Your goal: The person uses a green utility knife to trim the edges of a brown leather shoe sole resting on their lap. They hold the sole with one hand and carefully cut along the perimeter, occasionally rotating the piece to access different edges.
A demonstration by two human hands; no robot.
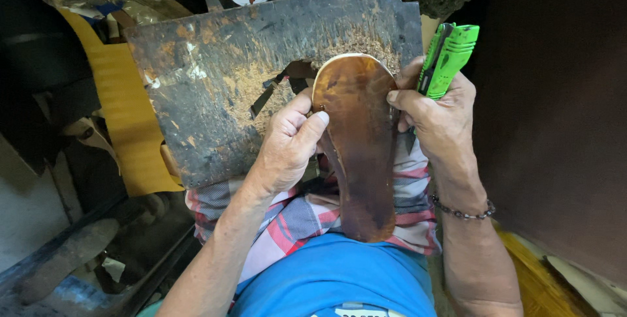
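A glossy brown sandal sole lies lengthwise on my lap, its toe end resting on a worn dark cutting board. My left hand grips the sole's left edge, thumb pressed on its top face. My right hand holds a bright green utility knife against the sole's right edge, with the forefinger laid on the rim. The blade is hidden behind the sole and fingers. A dark strap pokes out from under the toe end.
The board sits on my knees, over plaid shorts and a blue shirt. A yellow sheet of material hangs at the left. A dark brown panel fills the right side. Scraps and wooden pieces lie at lower left.
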